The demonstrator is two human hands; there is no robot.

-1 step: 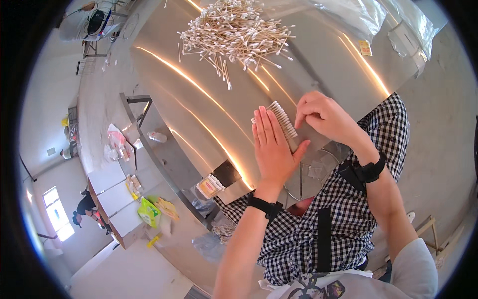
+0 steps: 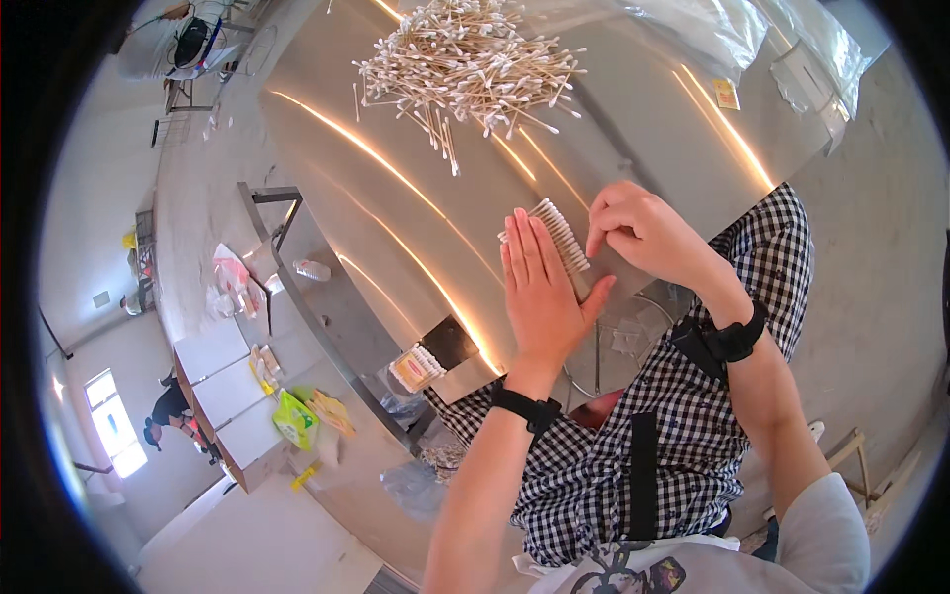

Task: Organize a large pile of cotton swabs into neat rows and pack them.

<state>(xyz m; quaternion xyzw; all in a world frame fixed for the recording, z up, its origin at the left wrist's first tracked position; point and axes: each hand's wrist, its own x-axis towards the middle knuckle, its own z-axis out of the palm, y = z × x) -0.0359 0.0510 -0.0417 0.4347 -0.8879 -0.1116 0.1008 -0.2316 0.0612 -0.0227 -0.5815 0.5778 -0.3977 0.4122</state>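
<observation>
A tight row of cotton swabs (image 2: 560, 234) with white tips lies on the metal table, partly under my left hand (image 2: 540, 287). That hand rests flat over the swabs, fingers straight and side by side, thumb out near the table's edge. Just right of the row, my right hand (image 2: 643, 233) hovers close with its fingers curled in. I see nothing in it, though its palm is hidden. A large loose heap of cotton swabs (image 2: 470, 69) is spread at the far side of the table.
At the table's near left edge sits a packed bundle of swabs (image 2: 417, 368) with a label, beside a dark square (image 2: 450, 344). Clear plastic bags (image 2: 708, 35) and a small yellow packet (image 2: 726, 95) lie far right. A green bag (image 2: 296, 423) and a person (image 2: 176, 416) are off to the left.
</observation>
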